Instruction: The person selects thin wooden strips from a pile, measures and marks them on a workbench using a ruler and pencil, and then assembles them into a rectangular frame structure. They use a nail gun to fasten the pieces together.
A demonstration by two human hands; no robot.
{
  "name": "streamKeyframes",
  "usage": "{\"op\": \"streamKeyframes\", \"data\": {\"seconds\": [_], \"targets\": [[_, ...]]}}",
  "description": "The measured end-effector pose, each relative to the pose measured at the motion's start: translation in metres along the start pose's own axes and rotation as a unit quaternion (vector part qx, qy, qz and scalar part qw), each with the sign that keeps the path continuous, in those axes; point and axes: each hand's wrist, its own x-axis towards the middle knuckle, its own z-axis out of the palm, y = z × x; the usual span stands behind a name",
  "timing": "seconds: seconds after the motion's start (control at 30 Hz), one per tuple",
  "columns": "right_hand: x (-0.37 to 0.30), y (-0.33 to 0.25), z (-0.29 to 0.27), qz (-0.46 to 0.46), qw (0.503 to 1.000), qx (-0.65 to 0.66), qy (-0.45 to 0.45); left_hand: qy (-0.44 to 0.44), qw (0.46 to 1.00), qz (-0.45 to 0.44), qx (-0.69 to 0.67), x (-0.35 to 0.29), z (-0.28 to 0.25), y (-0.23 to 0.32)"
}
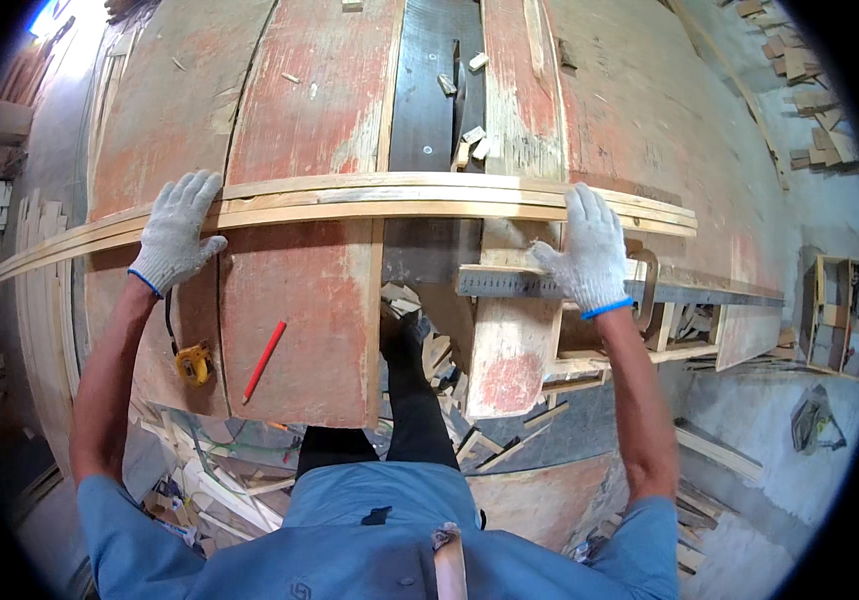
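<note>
Head view: gloved hands (178,232) (586,247) partly covering wooden strips (369,198).

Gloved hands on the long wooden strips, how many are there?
2. The left hand presses on the strips near their left part; the right hand rests near their right end, above a metal ruler.

Worn red-painted plank bench (309,330), gaps between boards. Long pale wood strips (369,200) lie across it under both gloved hands. Red pencil (263,361) and yellow tape measure (194,363) just below left hand (177,233); metal ruler (509,284) beside right hand (589,250).
</note>
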Motion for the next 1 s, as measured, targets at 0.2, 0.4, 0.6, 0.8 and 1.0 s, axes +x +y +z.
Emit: {"op": "streamKeyframes", "data": {"seconds": [0.2, 0.4, 0.6, 0.8, 1.0], "targets": [[0.063, -0.006, 0.03, -0.149, 0.988, 0.01, -0.025, -0.022, 1.0, -0.015, 0.004, 0.012, 0.008, -0.008], [0.086, 0.01, 0.071, -0.206, 0.972, 0.111, -0.028, -0.01, 1.0, 0.0, -0.009, 0.02, 0.015, -0.016], [0.084, 0.031, 0.086, -0.21, 0.971, 0.111, 0.013, -0.014, 1.0, -0.006, -0.02, 0.03, 0.009, 0.002], [0.075, 0.06, 0.083, -0.195, 0.976, 0.1, 0.013, -0.004, 1.0, 0.012, -0.022, 0.054, 0.007, 0.024], [0.069, 0.065, 0.085, -0.184, 0.979, 0.092, -0.007, -0.018, 1.0, 0.004, -0.003, 0.072, 0.0, 0.029]]}}
